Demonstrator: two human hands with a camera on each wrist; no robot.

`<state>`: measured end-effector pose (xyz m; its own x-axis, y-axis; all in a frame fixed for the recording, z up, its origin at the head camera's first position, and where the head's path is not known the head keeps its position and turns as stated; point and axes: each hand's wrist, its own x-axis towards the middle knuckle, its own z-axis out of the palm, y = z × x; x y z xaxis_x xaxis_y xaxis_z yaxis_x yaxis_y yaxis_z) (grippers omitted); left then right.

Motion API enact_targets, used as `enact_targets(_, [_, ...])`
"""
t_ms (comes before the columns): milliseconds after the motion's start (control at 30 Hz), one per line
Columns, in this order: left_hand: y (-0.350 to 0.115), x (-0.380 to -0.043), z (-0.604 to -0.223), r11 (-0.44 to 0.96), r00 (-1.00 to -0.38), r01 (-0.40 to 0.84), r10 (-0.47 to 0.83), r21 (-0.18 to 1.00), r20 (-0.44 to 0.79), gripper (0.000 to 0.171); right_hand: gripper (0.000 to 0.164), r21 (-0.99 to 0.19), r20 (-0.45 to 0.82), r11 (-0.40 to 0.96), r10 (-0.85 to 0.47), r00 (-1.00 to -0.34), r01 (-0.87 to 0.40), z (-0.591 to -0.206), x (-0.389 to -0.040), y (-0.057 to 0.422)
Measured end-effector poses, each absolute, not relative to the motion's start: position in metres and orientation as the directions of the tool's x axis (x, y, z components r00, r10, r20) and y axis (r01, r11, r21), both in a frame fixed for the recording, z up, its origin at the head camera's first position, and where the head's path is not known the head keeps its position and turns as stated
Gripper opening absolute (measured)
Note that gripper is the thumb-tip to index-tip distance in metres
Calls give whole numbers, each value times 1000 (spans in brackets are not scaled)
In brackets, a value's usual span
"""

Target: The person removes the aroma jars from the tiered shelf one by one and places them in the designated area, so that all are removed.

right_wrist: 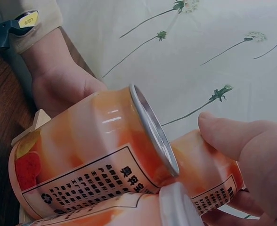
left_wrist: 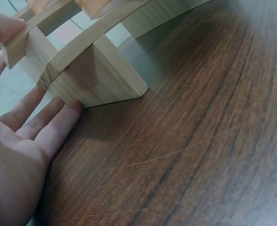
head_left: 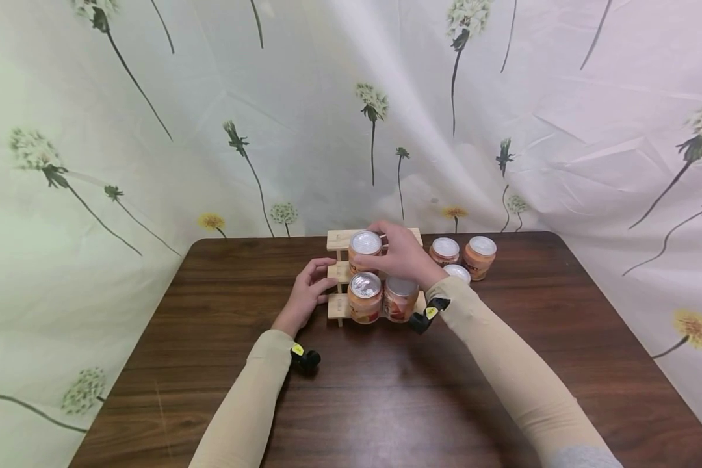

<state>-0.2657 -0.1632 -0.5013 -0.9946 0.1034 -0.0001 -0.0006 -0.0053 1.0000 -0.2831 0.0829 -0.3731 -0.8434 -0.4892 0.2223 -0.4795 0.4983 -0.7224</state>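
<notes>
A three-tiered wooden rack stands near the table's back edge. My right hand grips an orange can by its sides, thumb on one side, at the rack's middle tier. Whether the can's base touches the slat is hidden. On the lowest tier, a silver-topped can and a second can stand side by side, close in front of the right wrist camera. My left hand rests its fingers against the rack's left end; in the left wrist view the fingertips touch the wooden side panel.
Right of the rack, a can, another can and a nearer, partly hidden can stand on the dark wooden table. Behind the table hangs a white cloth printed with dandelions.
</notes>
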Motion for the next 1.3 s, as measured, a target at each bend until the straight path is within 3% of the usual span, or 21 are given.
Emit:
enact_targets(567, [-163,-265,-502,-28,-995,18,97,999,21,43,60,-766,256,465,-412,-875,-443,-357,-277,91])
enact_targets(1300, [-164,-265,-501,-20,-994,4,107,1000,6,47,57,-876,377,257,-160,-912,-408,-333,-270,134])
